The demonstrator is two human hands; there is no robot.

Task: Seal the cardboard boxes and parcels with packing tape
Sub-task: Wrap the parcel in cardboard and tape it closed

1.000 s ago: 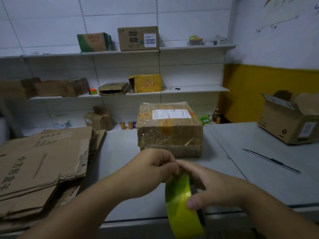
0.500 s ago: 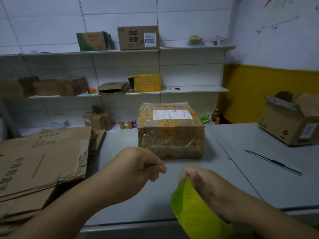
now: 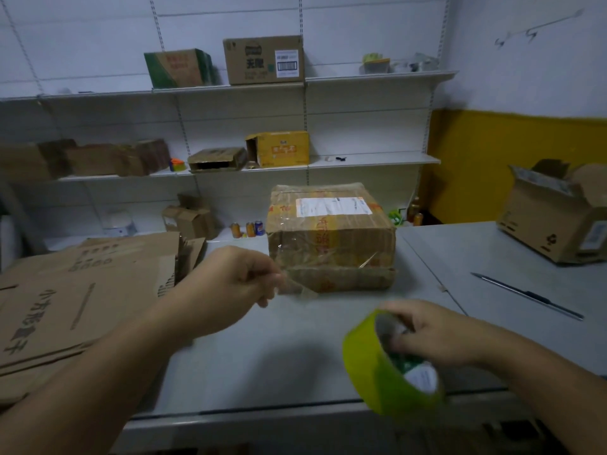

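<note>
left hand [image 3: 236,284] is pinching the clear tape end [image 3: 297,288], right hand [image 3: 437,336] is gripping the yellow-green tape roll [image 3: 377,372]; I'd be pulling it taut toward the brown cardboard parcel [image 3: 331,244].

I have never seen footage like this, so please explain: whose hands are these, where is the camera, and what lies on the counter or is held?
There is no machine here: a person wears one wide camera on the head, looking down at their two bare hands. The right hand grips a yellow-green roll of packing tape; the left hand pinches the loose end of a clear tape strip. On the grey counter lie a brown tape-wrapped cardboard parcel, a stack of flattened cardboard boxes at the left, an open cardboard box at the right and a thin dark pen-like tool.
</note>
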